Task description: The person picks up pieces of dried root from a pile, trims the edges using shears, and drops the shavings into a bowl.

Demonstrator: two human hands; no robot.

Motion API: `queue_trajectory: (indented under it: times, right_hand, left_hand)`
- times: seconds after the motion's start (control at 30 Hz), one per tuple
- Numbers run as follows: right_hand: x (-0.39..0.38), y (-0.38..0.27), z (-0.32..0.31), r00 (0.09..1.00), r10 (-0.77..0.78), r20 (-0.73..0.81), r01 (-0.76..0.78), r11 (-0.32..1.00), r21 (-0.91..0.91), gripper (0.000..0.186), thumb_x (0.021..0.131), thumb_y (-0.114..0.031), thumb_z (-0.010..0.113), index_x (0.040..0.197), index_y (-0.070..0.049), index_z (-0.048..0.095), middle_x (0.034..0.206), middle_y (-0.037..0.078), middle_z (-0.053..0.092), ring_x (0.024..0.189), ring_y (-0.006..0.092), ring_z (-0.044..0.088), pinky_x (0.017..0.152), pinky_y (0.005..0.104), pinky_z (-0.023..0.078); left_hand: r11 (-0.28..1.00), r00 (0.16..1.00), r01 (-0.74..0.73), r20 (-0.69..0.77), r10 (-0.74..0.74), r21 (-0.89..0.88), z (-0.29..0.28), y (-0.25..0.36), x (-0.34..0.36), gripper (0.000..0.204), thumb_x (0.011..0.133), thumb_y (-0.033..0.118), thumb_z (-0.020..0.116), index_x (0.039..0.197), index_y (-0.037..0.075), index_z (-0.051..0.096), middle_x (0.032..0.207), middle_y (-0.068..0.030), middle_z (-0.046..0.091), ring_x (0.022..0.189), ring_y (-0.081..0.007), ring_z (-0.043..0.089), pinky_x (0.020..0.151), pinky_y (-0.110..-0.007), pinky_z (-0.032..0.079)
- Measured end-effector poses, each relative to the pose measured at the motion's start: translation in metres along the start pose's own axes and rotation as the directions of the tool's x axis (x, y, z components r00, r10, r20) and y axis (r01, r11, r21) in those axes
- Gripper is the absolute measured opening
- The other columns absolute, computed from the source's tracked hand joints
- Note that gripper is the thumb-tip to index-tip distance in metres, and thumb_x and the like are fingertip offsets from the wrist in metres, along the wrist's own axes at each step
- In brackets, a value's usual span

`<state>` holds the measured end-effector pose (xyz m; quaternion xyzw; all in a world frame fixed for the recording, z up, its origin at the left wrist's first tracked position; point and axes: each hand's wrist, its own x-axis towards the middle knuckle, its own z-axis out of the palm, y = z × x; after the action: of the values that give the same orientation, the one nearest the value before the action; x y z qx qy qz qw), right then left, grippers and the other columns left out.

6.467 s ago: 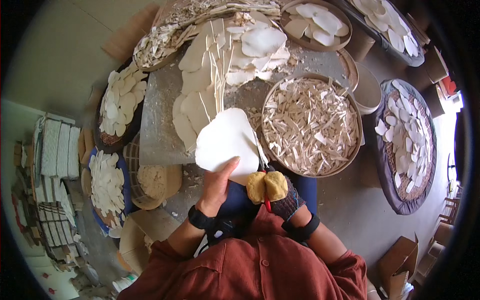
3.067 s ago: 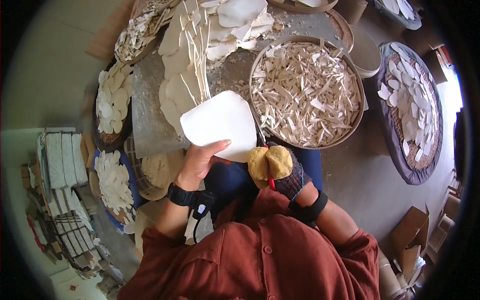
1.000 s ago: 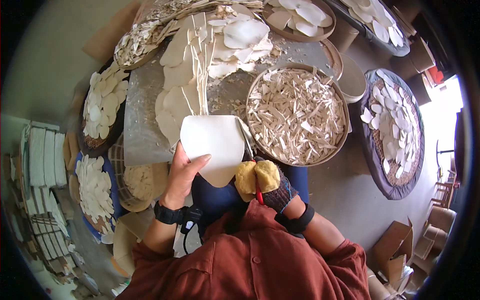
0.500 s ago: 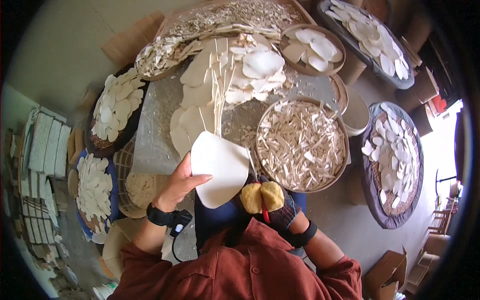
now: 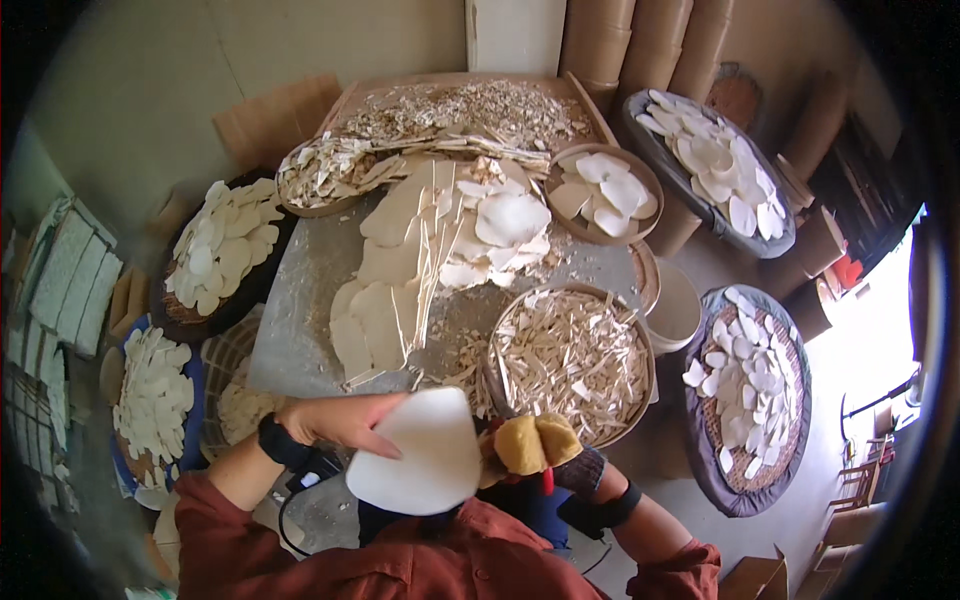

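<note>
My left hand (image 5: 345,418) grips a smooth cream-white sheet (image 5: 425,455) with rounded corners, low in front of my body. The thumb lies on top of the sheet; the other fingers are hidden behind it. Just right of the sheet, my right hand (image 5: 582,472), in a dark knitted glove, is closed around scissors (image 5: 537,443) with thick yellow padding and a bit of red on the handles. Their blades are hard to make out. Beyond them stands a round tray (image 5: 652,385) heaped with narrow pale offcuts (image 5: 570,350).
A grey table (image 5: 300,320) carries flat pale sheets (image 5: 385,270) and a smaller round tray (image 5: 655,215) of rounded pieces. Shreds (image 5: 480,110) cover its far end. Cloth-edged baskets of pieces flank it, such as one at the right (image 5: 700,440). A white bucket (image 5: 675,310) stands beside the table.
The view has tilted up, showing more of the far wall. The sheet has turned and come lower and closer to my body. My right hand has turned with the scissors.
</note>
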<state>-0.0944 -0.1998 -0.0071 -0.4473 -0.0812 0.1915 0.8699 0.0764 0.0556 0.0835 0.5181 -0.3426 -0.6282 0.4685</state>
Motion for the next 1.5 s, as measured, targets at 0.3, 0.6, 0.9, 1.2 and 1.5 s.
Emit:
queue_trajectory:
  times: [0.3,0.6,0.9,1.2,1.5]
  right_hand:
    - [-0.034,-0.076,-0.077,0.986,-0.148,-0.078,0.013,0.536,-0.844,0.039,0.075,-0.022,0.070,0.108,-0.005,0.058,0.112,0.011,0.058,0.104,0.0221,0.054,0.094,0.0336,0.041]
    - [-0.058,-0.223,-0.118,0.475,-0.660,-0.582,0.737,0.660,-0.147,0.022,0.086,-0.019,0.056,0.101,-0.006,0.046,0.082,0.007,0.052,0.072,0.0212,0.055,0.068,0.0365,0.050]
    - [-0.095,-0.075,-0.075,0.691,-0.668,-0.276,-0.005,0.376,-0.926,0.034,0.091,-0.032,0.049,0.112,-0.006,0.048,0.089,0.006,0.060,0.078,0.0188,0.058,0.070,0.0272,0.049]
    - [-0.129,-0.058,-0.039,0.562,-0.031,-0.827,-0.051,0.996,-0.072,0.032,0.091,-0.030,0.049,0.114,-0.008,0.048,0.086,0.004,0.058,0.074,0.0137,0.056,0.068,0.0237,0.046]
    - [-0.118,-0.068,-0.052,0.485,-0.006,-0.874,-0.046,0.998,-0.032,0.037,0.089,-0.032,0.051,0.118,-0.009,0.046,0.088,0.004,0.058,0.074,0.0141,0.056,0.068,0.0262,0.047]
  left_hand:
    - [0.985,0.928,0.170,-0.333,-0.168,-0.025,0.007,0.041,-0.010,0.062,0.086,0.013,0.059,0.135,0.002,0.023,0.101,-0.0169,0.060,0.081,-0.0196,0.063,0.068,-0.025,0.051]
    - [0.987,0.819,0.064,-0.573,0.031,0.145,0.011,0.133,-0.095,0.048,0.084,0.006,0.056,0.127,-0.002,0.035,0.089,-0.0196,0.062,0.072,-0.0240,0.064,0.063,-0.029,0.052]
    - [0.969,0.619,-0.013,-0.759,0.201,0.247,-0.136,0.176,0.019,0.032,0.088,0.019,0.054,0.114,0.002,0.052,0.089,-0.0103,0.063,0.072,-0.0172,0.064,0.059,-0.025,0.051]
    - [0.565,0.233,0.297,-0.632,0.739,0.770,-0.329,0.081,0.268,0.030,0.073,0.023,0.063,0.092,0.001,0.063,0.082,-0.0132,0.065,0.072,-0.0263,0.063,0.068,-0.038,0.049]
    - [0.510,0.350,0.486,-0.693,0.631,0.710,-0.309,0.119,0.285,0.022,0.068,0.021,0.067,0.075,0.001,0.059,0.075,-0.0147,0.064,0.065,-0.0258,0.064,0.059,-0.036,0.051]
